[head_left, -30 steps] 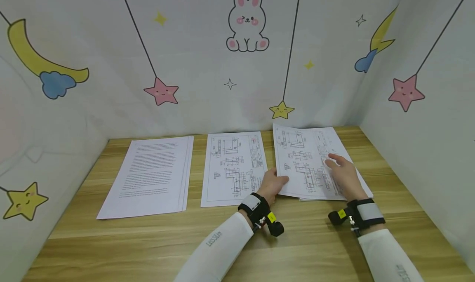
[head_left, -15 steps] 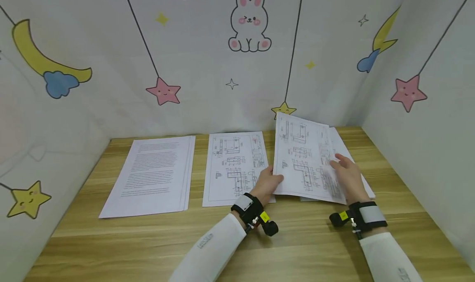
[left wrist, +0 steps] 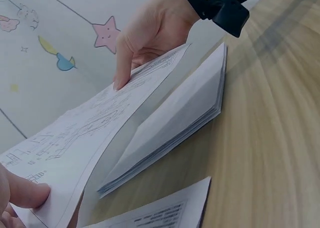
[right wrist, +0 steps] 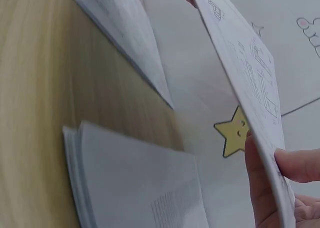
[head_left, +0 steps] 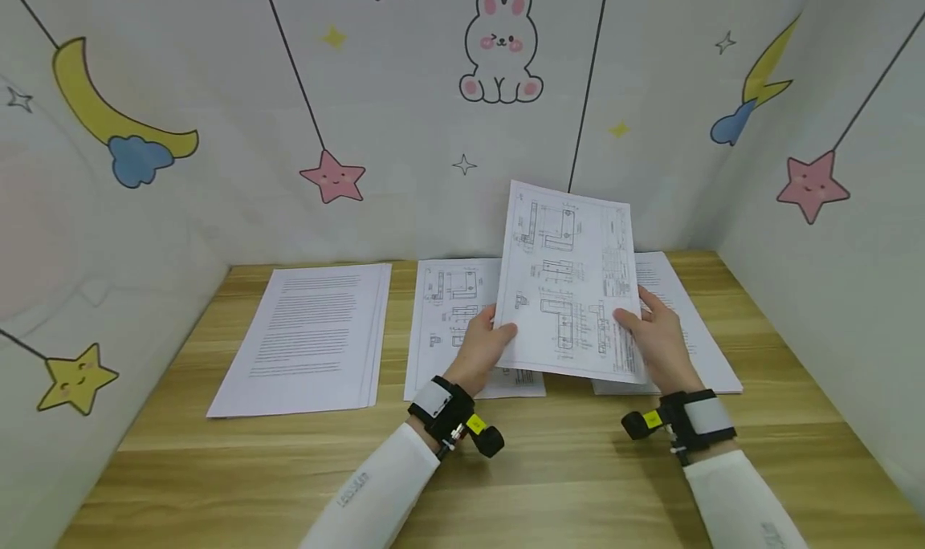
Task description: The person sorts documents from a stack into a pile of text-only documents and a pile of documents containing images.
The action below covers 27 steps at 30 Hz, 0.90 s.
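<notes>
A white paper drawing [head_left: 567, 280] with line views of a bracket-like part is held up, tilted, above the table. My left hand [head_left: 479, 355] pinches its left edge, thumb on the printed face. At the right edge my right hand [head_left: 661, 344] grips it between thumb and fingers. In the right wrist view the paper's edge [right wrist: 235, 87] shows some thickness; I cannot tell how many sheets it has. Below lies a similar drawing stack [head_left: 426, 372], partly covered by the raised paper. Behind the right hand lies a stack of text pages [head_left: 711, 364].
Another stack of printed text pages [head_left: 303, 336] lies at the left of the wooden table [head_left: 549, 469]. A white cloth wall [head_left: 405, 99] with cartoon prints stands close behind and at both sides.
The paper drawing has been lifted from the right stack, raised and moved left, uncovering text pages. Both hands moved with it, and the right thumb now lies on its face.
</notes>
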Motion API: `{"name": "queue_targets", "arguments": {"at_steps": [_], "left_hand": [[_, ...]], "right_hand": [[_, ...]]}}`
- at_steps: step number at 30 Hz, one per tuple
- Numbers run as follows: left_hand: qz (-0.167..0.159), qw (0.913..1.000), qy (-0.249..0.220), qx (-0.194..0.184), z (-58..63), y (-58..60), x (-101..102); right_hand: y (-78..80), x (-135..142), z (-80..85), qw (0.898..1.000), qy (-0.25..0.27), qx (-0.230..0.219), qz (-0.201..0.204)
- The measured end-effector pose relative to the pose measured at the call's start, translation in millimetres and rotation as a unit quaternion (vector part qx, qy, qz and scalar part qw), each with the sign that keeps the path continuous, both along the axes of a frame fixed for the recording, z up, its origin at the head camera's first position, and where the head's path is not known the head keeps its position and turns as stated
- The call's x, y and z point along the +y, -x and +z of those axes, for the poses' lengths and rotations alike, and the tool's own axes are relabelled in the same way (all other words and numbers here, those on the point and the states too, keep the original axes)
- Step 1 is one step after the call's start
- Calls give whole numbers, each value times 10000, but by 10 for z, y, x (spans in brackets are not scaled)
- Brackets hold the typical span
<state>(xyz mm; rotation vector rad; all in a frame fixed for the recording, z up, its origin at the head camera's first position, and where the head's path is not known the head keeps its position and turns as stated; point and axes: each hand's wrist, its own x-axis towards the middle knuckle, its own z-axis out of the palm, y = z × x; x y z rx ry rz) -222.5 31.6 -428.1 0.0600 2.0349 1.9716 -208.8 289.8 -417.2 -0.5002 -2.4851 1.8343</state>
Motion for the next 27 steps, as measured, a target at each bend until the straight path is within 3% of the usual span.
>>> {"name": "queue_targets", "arguments": {"at_steps": [7, 11, 14, 21, 27], "left_hand": [[462, 9988, 61, 168, 64, 50, -516], [834, 9939, 680, 239, 103, 73, -772], [930, 9885, 1169, 248, 102, 84, -928], [902, 9743, 2051, 239, -17, 75, -1177], [843, 9538, 2873, 261, -175, 86, -1278]], "right_hand": [[83, -465, 129, 9980, 151, 513, 339], [156, -711, 88, 9961, -83, 668, 565], [226, -873, 2, 9947, -318, 734, 647], [399, -1147, -249, 9902, -1096, 301, 813], [426, -1273, -280, 9700, -2073, -77, 1269]]}}
